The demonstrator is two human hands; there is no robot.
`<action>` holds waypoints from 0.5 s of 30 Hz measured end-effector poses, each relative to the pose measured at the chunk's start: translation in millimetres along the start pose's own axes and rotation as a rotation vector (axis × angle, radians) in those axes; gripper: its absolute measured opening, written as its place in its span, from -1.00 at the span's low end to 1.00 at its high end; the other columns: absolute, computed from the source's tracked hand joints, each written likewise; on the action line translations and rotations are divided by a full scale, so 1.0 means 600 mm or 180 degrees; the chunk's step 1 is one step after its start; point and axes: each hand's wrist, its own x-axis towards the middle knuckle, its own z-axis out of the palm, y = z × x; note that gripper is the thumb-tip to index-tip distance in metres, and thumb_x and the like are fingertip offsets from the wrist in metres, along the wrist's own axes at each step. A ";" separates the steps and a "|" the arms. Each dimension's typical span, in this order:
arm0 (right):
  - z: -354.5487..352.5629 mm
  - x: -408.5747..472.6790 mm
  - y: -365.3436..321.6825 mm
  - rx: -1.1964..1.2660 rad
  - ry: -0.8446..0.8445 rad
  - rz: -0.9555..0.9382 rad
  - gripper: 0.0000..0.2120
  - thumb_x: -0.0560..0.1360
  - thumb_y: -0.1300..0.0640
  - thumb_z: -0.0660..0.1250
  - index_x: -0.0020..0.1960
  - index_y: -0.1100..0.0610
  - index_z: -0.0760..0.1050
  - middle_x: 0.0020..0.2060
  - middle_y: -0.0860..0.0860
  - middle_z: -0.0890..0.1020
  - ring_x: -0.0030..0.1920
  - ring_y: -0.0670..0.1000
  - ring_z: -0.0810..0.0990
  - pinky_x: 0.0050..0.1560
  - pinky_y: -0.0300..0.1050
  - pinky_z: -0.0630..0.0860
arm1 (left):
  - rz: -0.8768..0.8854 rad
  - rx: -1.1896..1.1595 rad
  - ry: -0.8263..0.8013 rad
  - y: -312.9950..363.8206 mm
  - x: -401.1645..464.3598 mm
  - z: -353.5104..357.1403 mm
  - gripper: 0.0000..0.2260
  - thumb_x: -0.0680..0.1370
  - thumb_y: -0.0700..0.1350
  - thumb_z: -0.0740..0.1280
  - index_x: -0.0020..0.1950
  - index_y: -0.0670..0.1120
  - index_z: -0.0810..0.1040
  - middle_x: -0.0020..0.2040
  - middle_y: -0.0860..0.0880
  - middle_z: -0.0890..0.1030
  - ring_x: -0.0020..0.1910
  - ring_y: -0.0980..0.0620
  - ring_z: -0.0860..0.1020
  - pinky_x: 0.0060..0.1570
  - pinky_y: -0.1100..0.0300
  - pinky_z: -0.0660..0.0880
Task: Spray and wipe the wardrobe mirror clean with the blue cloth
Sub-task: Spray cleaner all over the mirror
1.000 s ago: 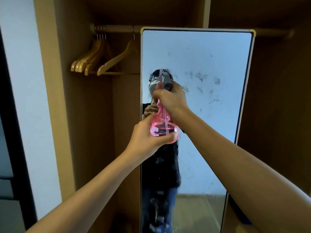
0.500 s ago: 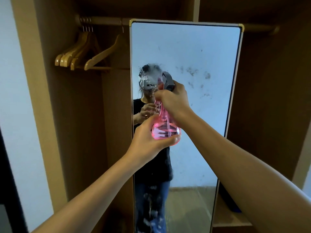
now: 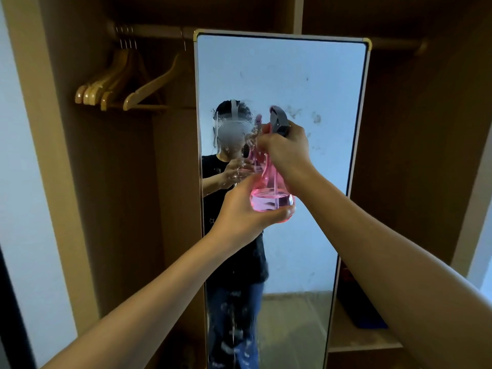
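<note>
The tall framed mirror [image 3: 314, 83] stands inside the wardrobe, with dark smudges at upper right and wet spray marks on its left side. A pink spray bottle [image 3: 269, 193] with a grey trigger head is held up in front of the glass. My right hand [image 3: 286, 149] grips the bottle's neck and trigger. My left hand [image 3: 246, 209] cups the bottle's round base from below. A blue object [image 3: 368, 319], perhaps the cloth, lies on the low shelf right of the mirror, mostly hidden behind the frame.
Several wooden hangers [image 3: 119, 86] hang on the rail at upper left. The wardrobe's wooden side panel [image 3: 42, 155] runs down the left; a low wooden shelf [image 3: 356, 339] sits at lower right.
A misted patch of spray has appeared on the mirror's left side. The bottle and both hands have shifted right across the glass, and the view has turned slightly.
</note>
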 end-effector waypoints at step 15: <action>-0.062 0.003 0.004 -0.0237 0.0168 -0.0065 -0.90 0.39 0.25 0.35 -0.11 0.26 0.55 -0.34 0.02 0.56 -0.32 0.00 0.49 -0.22 -0.03 0.49 | -0.0065 -0.0011 -0.0024 -0.014 0.019 0.054 -0.65 0.34 -0.14 0.56 0.08 -0.11 0.58 -0.01 -0.06 0.68 -0.01 -0.01 0.66 0.09 -0.08 0.57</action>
